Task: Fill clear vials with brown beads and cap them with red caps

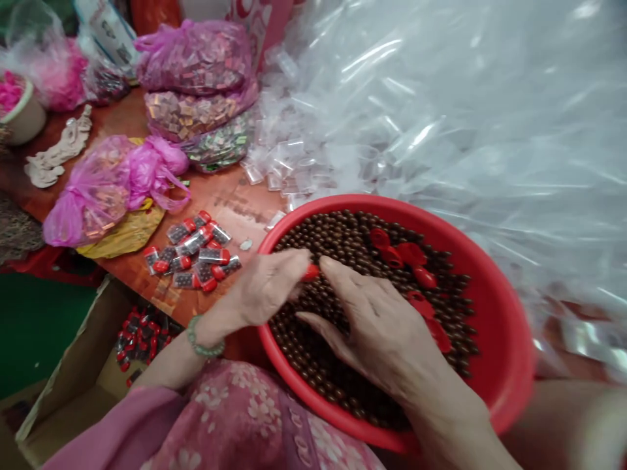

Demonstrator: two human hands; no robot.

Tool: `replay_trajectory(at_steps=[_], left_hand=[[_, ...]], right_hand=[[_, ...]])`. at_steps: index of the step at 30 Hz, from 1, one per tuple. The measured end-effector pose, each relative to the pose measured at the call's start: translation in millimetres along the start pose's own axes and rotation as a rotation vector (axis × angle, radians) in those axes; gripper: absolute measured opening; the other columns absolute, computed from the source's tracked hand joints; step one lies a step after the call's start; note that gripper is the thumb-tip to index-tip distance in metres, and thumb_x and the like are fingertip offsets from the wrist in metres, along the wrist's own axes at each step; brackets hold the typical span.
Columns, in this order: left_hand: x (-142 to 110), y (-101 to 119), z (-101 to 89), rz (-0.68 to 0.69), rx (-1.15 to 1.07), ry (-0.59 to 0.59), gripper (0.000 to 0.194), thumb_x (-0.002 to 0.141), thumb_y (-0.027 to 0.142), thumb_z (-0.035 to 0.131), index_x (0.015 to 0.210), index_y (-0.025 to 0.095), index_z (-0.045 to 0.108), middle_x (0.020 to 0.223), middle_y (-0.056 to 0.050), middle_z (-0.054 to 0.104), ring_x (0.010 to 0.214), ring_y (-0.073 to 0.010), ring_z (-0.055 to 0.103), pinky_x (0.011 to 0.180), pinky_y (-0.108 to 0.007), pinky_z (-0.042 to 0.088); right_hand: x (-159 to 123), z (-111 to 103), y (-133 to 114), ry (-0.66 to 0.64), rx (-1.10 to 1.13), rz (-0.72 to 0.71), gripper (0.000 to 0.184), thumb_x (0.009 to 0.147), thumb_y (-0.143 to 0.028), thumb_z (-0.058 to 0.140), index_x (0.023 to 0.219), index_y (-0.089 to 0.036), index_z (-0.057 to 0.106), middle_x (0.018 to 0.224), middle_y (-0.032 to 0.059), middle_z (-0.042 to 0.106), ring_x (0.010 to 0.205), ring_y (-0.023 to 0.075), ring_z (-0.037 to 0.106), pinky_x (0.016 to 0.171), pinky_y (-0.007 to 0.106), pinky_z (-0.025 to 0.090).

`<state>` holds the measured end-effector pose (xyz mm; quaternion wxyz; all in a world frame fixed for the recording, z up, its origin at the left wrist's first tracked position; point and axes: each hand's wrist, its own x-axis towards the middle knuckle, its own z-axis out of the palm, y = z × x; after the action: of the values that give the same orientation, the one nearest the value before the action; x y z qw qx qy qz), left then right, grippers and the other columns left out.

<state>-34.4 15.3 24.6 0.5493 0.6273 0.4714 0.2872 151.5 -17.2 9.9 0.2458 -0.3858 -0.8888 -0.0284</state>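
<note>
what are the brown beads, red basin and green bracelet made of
The round dark-brown beads look like polished wood from their warm tone and soft sheen, though resin is possible. The round red basin looks like moulded plastic, smooth and glossy. The pale green beaded bracelet on the left hand looks milky, perhaps jade or glass.

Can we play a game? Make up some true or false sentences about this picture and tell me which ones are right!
The left hand wears a green beaded bracelet. True.
The red basin holds lots of brown beads. True.
The right hand is holding scissors. False: it is spread over the beads, and no scissors show.
The red-capped tubes on the wooden table stand upright. False: they lie on their sides in a cluster.
</note>
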Motion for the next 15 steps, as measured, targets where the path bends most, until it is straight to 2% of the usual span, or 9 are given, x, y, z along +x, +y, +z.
replay_trajectory(at_steps=[2, 4, 6, 8, 10, 12, 15], left_hand=[[-8.9, -8.3, -25.8, 0.067, 0.297, 0.236, 0.039, 0.095, 0.039, 0.033, 0.063, 0.020, 0.045, 0.061, 0.001, 0.051, 0.060, -0.0123, 0.048, 0.063, -0.028, 0.039], [-13.3, -20.9, -52.2, 0.028, 0.655, 0.461, 0.035, 0.094, 0.036, 0.038, 0.064, 0.020, 0.048, 0.062, -0.001, 0.053, 0.062, -0.0149, 0.049, 0.065, -0.031, 0.039], [-13.3, -33.8, -74.8, 0.027, 0.893, 0.575, 0.031, 0.095, 0.036, 0.040, 0.074, 0.020, 0.056, 0.069, -0.003, 0.059, 0.071, -0.0194, 0.055, 0.071, -0.034, 0.041], [-10.3, -42.8, -89.4, 0.083, 1.039, 0.588, 0.024, 0.093, 0.039, 0.047, 0.092, 0.020, 0.062, 0.087, -0.008, 0.065, 0.090, -0.0273, 0.059, 0.083, -0.041, 0.043], [-4.0, -47.0, -93.3, 0.139, 1.071, 0.586, 0.027, 0.090, 0.039, 0.053, 0.106, 0.018, 0.061, 0.104, -0.012, 0.066, 0.105, -0.0326, 0.057, 0.093, -0.047, 0.042], [8.9, -48.3, -87.1, 0.202, 1.033, 0.565, 0.030, 0.089, 0.037, 0.055, 0.110, 0.017, 0.061, 0.110, -0.013, 0.066, 0.108, -0.0320, 0.058, 0.096, -0.046, 0.043], [46.7, -51.0, -68.3, 0.260, 0.934, 0.445, 0.023, 0.091, 0.031, 0.050, 0.106, 0.017, 0.061, 0.109, -0.010, 0.067, 0.105, -0.0259, 0.061, 0.094, -0.041, 0.048]], right_hand=[[-6.0, -6.3, 8.7, -0.048, 0.003, 0.097, 0.051, 0.091, -0.029, 0.059, 0.137, -0.012, 0.045, 0.115, 0.0192, 0.069, 0.102, 0.0286, 0.068, 0.083, 0.041, 0.056], [-15.9, -14.2, 23.0, -0.086, -0.017, 0.256, 0.037, 0.093, -0.028, 0.056, 0.127, -0.013, 0.054, 0.112, 0.0164, 0.071, 0.099, 0.0274, 0.069, 0.084, 0.041, 0.057], [-28.4, -21.8, 39.4, -0.112, -0.047, 0.432, 0.031, 0.094, -0.027, 0.054, 0.119, -0.012, 0.060, 0.111, 0.0158, 0.072, 0.097, 0.0278, 0.070, 0.085, 0.042, 0.057], [-40.3, -27.1, 53.8, -0.145, -0.060, 0.565, 0.029, 0.093, -0.027, 0.054, 0.116, -0.011, 0.063, 0.109, 0.0158, 0.072, 0.095, 0.0286, 0.070, 0.084, 0.042, 0.057], [-48.9, -28.5, 63.2, -0.183, -0.044, 0.633, 0.029, 0.093, -0.028, 0.053, 0.115, -0.011, 0.064, 0.107, 0.0151, 0.072, 0.093, 0.0287, 0.070, 0.084, 0.043, 0.057], [-53.2, -26.0, 67.7, -0.211, -0.013, 0.638, 0.030, 0.093, -0.029, 0.053, 0.116, -0.012, 0.063, 0.106, 0.0136, 0.072, 0.093, 0.0278, 0.070, 0.084, 0.043, 0.057], [-54.4, -17.7, 71.2, -0.224, -0.007, 0.585, 0.031, 0.094, -0.032, 0.050, 0.116, -0.013, 0.063, 0.105, 0.0122, 0.071, 0.093, 0.0264, 0.069, 0.084, 0.041, 0.057]])
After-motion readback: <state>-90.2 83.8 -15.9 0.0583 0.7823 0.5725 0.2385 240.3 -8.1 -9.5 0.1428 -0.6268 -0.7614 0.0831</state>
